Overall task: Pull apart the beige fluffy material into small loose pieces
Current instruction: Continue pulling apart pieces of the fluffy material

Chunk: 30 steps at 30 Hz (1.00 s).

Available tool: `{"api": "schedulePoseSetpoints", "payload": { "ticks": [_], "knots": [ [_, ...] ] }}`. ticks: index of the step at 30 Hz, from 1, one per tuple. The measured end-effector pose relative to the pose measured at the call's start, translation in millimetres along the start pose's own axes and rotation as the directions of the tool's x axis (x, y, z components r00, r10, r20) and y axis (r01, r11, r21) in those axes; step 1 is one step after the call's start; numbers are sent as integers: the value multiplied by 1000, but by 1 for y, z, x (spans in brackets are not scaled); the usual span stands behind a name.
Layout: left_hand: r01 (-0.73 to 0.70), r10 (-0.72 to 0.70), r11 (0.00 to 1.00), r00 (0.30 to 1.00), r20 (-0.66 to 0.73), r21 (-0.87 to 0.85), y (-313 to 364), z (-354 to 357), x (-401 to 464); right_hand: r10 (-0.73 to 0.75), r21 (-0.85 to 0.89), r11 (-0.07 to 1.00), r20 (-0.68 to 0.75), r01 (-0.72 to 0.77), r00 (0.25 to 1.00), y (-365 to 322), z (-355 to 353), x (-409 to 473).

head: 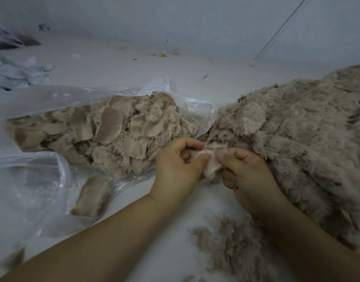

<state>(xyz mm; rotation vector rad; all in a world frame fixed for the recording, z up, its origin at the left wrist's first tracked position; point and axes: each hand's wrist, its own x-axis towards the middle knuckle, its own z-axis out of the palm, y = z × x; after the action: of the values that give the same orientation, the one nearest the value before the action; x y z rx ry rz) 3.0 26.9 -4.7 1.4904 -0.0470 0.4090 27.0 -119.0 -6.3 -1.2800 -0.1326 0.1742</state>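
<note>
Beige fluffy material [293,127]: large shaggy pile, long matted tufts, tan-grey, lying on the white surface [118,64] at right; long axis runs from near centre toward far right. One small piece [212,159], pale woven backing showing, sits at its near-left edge.
Left hand [175,167]: grip closed, thumb and curled fingers pinching the piece's left edge.
Right hand [250,176]: grip closed, thumb and fingers pinching the piece's right edge; the two hands nearly touch.
Clear plastic bag [53,98]: left, mouth facing right, filled with separated pieces [114,129], rounded, backing up.
Loose fluff scraps [230,247]: near, beside the right forearm.
Pale crumpled cloth [16,72]: far left.
</note>
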Motion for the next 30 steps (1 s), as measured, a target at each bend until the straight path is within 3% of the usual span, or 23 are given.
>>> {"api": "schedulePoseSetpoints", "payload": {
  "ticks": [3,7,13,18,24,26,30],
  "knots": [
    [82,-79,994,996,42,-78,-2,-1,4,-4,-24,1000,27,4,1000,1,-1,0],
    [83,-83,997,987,139,8,0,1,7,-18,-101,994,121,31,993,1,-1,0],
    [267,-260,957,963,70,-118,-1,-1,11,26,-25,999,36,-25,999,-1,1,0],
    [212,-206,970,976,63,-115,-2,2,10,22,27,999,41,-23,999,-4,4,-1],
    [230,-214,963,970,116,-139,2,5,8,9,-105,994,54,-3,999,-3,4,-3],
    [297,-276,948,946,172,-112,4,0,9,20,-20,1000,32,-20,999,-4,5,-3],
    [336,-313,942,852,419,22,8,-11,9,40,100,994,10,-41,999,-6,4,-1]
  ]
}}
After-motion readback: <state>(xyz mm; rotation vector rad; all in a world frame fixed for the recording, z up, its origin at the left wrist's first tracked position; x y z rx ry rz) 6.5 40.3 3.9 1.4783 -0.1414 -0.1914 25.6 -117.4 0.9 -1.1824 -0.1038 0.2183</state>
